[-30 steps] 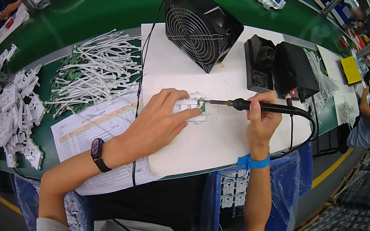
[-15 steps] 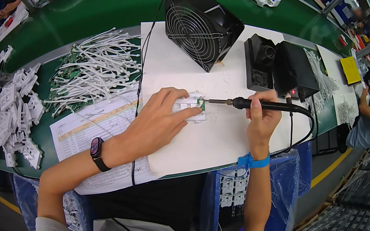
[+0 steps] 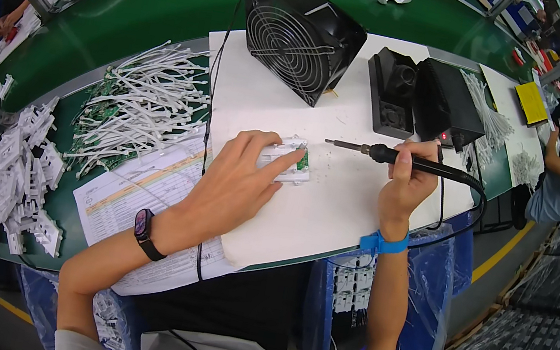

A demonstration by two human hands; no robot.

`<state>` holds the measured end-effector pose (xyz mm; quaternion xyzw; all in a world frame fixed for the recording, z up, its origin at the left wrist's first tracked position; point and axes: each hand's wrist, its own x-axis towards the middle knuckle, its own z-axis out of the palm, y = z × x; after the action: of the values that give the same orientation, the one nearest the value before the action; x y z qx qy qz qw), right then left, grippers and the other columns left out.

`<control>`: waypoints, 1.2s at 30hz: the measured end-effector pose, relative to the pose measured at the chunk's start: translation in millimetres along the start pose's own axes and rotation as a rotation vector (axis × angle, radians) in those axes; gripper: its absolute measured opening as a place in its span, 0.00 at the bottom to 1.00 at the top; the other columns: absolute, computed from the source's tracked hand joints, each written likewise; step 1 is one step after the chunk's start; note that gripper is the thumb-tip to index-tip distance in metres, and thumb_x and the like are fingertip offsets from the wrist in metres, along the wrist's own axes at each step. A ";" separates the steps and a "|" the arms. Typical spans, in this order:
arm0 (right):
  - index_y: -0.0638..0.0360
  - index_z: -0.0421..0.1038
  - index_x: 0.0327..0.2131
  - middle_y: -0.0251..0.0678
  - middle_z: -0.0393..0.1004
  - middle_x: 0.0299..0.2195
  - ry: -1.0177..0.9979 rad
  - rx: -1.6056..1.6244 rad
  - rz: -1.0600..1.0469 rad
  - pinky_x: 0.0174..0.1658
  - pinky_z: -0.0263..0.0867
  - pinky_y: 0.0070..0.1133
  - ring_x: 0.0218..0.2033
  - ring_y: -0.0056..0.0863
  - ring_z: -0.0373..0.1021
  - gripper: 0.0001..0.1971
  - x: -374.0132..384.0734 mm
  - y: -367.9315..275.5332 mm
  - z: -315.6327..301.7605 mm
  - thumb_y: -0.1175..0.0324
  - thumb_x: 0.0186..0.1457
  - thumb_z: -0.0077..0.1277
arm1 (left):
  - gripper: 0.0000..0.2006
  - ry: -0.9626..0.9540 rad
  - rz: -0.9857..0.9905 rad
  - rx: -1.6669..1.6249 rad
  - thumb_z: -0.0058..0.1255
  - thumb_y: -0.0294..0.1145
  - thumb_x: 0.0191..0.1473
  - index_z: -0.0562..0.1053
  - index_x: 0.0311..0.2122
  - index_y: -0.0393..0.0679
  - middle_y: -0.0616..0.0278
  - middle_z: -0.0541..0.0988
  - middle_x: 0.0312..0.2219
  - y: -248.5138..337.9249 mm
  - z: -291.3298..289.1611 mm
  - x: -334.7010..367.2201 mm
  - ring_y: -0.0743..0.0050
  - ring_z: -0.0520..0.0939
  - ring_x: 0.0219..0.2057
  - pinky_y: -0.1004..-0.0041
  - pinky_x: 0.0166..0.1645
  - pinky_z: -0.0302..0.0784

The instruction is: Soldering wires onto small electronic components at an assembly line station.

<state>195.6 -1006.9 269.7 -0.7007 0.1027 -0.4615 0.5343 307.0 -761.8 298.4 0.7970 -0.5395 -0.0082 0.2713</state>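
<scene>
My left hand (image 3: 234, 178) holds a white plastic housing (image 3: 300, 178) down on the white board, its fingers over the left part of the piece. A small green circuit board (image 3: 303, 162) sits in the housing, near my index fingertip. My right hand (image 3: 405, 189) is closed round the black handle of a soldering iron (image 3: 381, 153). The iron lies nearly level, its tip pointing left, just right of the housing and apart from it. Part of the housing is hidden under my left hand.
A black fan (image 3: 296, 39) stands behind on the white board (image 3: 277, 231). Right of it are a black iron stand (image 3: 388, 93) and a black soldering station (image 3: 450, 100). At left lie white wires (image 3: 149, 88), loose white housings (image 3: 19, 166) and a printed sheet (image 3: 118, 203).
The soldering iron's tip has lifted off the circuit board and moved right, with my right hand going right too. My left hand still holds the housing, its index finger slightly higher.
</scene>
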 end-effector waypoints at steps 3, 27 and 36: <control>0.60 0.68 0.32 0.28 0.69 0.27 0.010 0.038 -0.003 0.31 0.55 0.14 0.27 0.13 0.60 0.08 -0.6 -1.0 -0.2 0.67 0.62 0.54 | 0.26 -0.003 0.026 0.051 0.58 0.26 0.53 0.72 0.59 0.48 0.49 0.70 0.52 0.5 -0.3 1.0 0.48 0.70 0.54 0.60 0.57 0.69; 0.61 0.71 0.35 0.25 0.69 0.27 -0.242 0.101 0.125 0.28 0.54 0.12 0.26 0.10 0.61 0.04 -1.3 -5.8 5.8 0.71 0.61 0.54 | 0.25 -0.087 0.038 0.062 0.60 0.28 0.53 0.75 0.57 0.50 0.53 0.72 0.51 -4.7 -13.5 7.6 0.52 0.73 0.53 0.63 0.55 0.74; 0.61 0.71 0.34 0.26 0.68 0.25 -0.188 0.117 0.091 0.29 0.55 0.13 0.25 0.10 0.60 0.04 -1.2 -8.5 3.1 0.72 0.60 0.53 | 0.23 -0.055 0.068 0.103 0.59 0.28 0.54 0.75 0.57 0.50 0.48 0.69 0.55 -11.1 -10.9 7.9 0.47 0.69 0.59 0.61 0.60 0.71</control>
<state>194.3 -1000.7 276.1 -0.7030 0.0567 -0.3742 0.6021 323.2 -761.0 305.0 0.7907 -0.5731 0.0067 0.2152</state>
